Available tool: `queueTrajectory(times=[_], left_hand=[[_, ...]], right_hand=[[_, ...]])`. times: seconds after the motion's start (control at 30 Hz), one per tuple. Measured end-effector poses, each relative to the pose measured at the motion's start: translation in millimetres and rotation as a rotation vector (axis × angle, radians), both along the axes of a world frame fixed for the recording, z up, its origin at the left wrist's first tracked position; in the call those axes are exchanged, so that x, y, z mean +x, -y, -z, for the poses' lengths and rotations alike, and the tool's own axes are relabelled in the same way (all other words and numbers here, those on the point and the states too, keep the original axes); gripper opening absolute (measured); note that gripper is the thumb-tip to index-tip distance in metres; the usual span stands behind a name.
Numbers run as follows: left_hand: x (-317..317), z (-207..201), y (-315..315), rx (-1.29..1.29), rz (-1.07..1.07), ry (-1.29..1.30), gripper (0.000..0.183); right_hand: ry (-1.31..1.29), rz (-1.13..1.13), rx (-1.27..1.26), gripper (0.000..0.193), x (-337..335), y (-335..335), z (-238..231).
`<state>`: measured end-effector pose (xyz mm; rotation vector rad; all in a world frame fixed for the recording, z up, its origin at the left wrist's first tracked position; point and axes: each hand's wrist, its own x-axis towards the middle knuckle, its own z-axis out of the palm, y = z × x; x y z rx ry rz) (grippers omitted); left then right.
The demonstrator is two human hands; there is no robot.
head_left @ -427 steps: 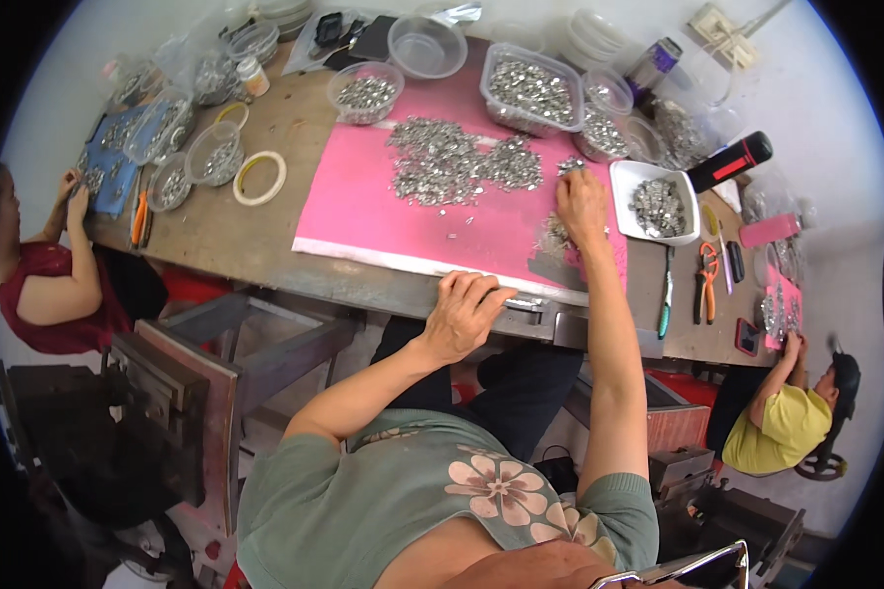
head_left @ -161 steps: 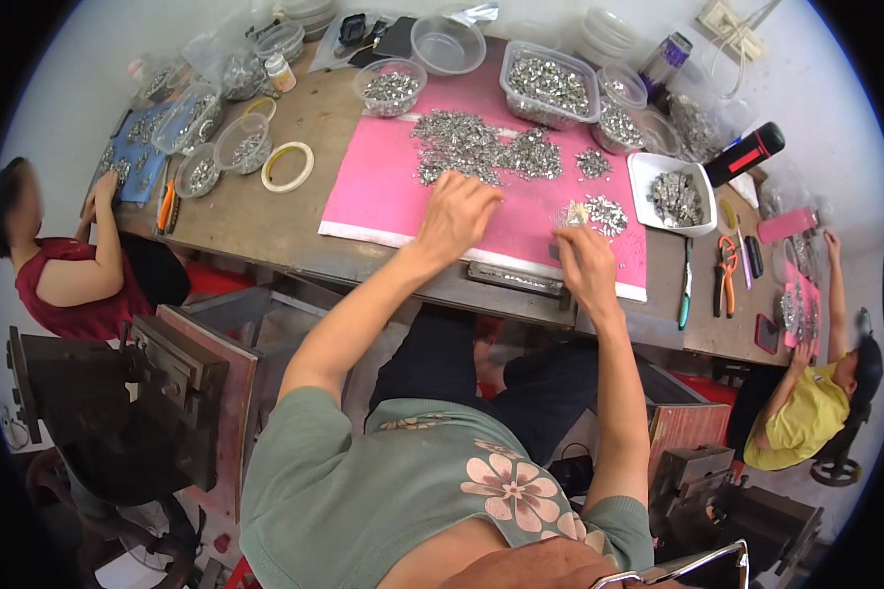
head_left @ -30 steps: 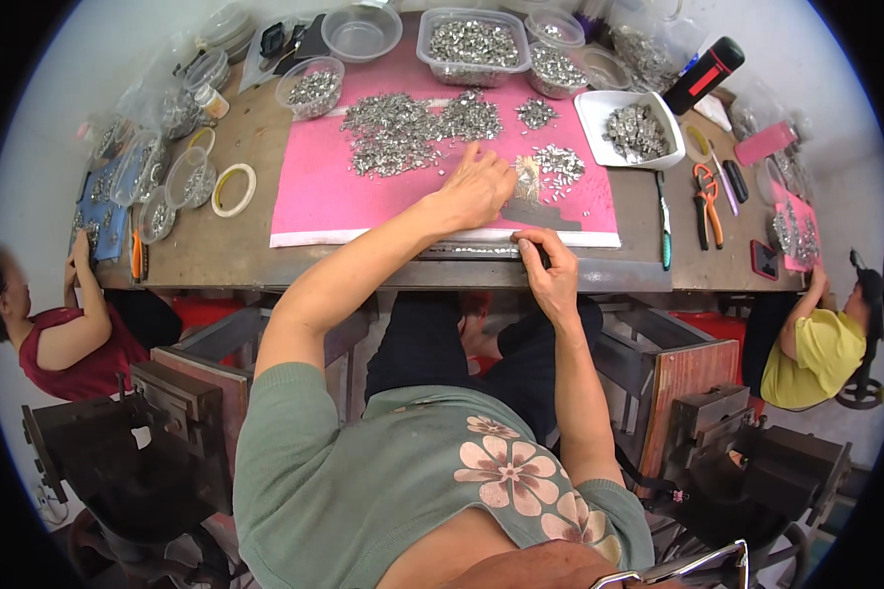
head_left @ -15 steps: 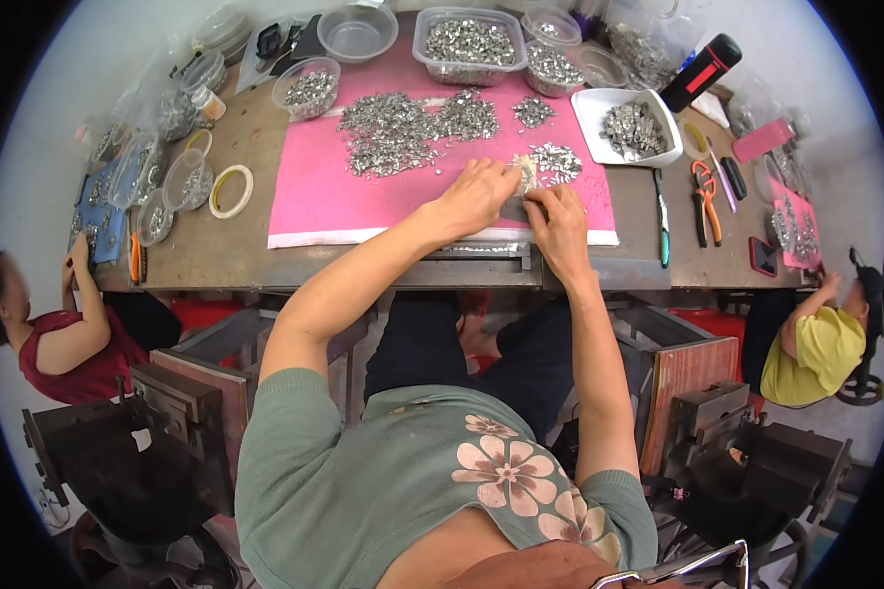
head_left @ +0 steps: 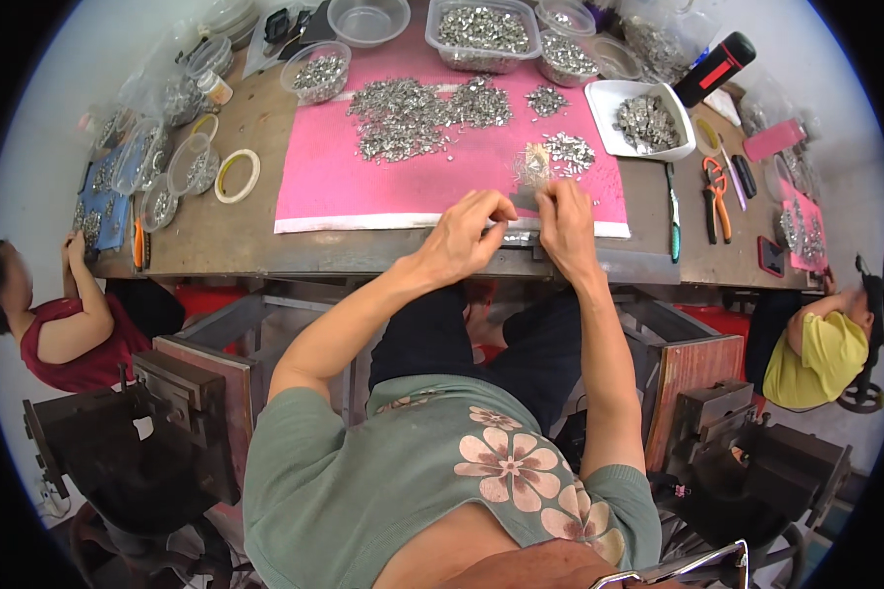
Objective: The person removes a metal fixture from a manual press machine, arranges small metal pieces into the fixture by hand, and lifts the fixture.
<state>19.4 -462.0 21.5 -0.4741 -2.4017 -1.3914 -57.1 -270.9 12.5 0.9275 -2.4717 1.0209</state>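
Note:
My left hand (head_left: 465, 233) is over the front edge of the pink mat (head_left: 363, 191), its thumb and fingertips drawn together. Anything between them is too small to make out. Beside it, my right hand (head_left: 568, 231) has its fingers bent together in a pinch, and I cannot make out what they hold. Just beyond its fingertips lie a cluster of thin yellowish pieces (head_left: 533, 165) and a small pile of silvery metal pieces (head_left: 570, 152). Below and between my hands, a metal fixture (head_left: 521, 239) at the bench edge is partly hidden.
Larger heaps of metal pieces (head_left: 398, 116) lie farther back. A clear tub (head_left: 316, 74), a full rectangular box (head_left: 481, 64) and a white tray (head_left: 599, 110) stand around them. Orange-handled pliers (head_left: 720, 201) and a toothbrush (head_left: 674, 221) lie to the right. Co-workers sit on both sides.
My left hand has drawn back toward me from the yellowish pieces to the mat's front edge. My right hand has moved slightly nearer me. The whole view has shifted a little.

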Motion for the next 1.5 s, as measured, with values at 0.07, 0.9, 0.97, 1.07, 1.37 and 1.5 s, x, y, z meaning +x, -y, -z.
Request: queueTrajectory(times=[0.07,0.9,0.97,1.07,1.37,1.5], left_hand=[[9,6,-3,0.017,-0.002,0.007,0.019],[7,11,-12,-0.103,-0.006,-0.209,0.038],[6,8,-12,-0.115,0.004,-0.217,0.037],[4,6,-11,-0.144,0.051,-0.236,0.036],[-1,4,-10,-0.32,0.145,-0.289,0.043],[6,2,-12,-0.35,0.15,-0.233,0.046]], right_hand=[[0.127,-0.055,-0.108,0.009,24,-1,-4],[0.027,-0.076,-0.163,0.01,49,6,13],[0.023,-0.073,-0.165,0.01,49,6,13],[0.028,-0.058,-0.143,0.007,49,5,13],[-0.097,-0.083,-0.148,0.015,55,1,9],[0.062,-0.011,-0.271,0.016,53,-7,11]])
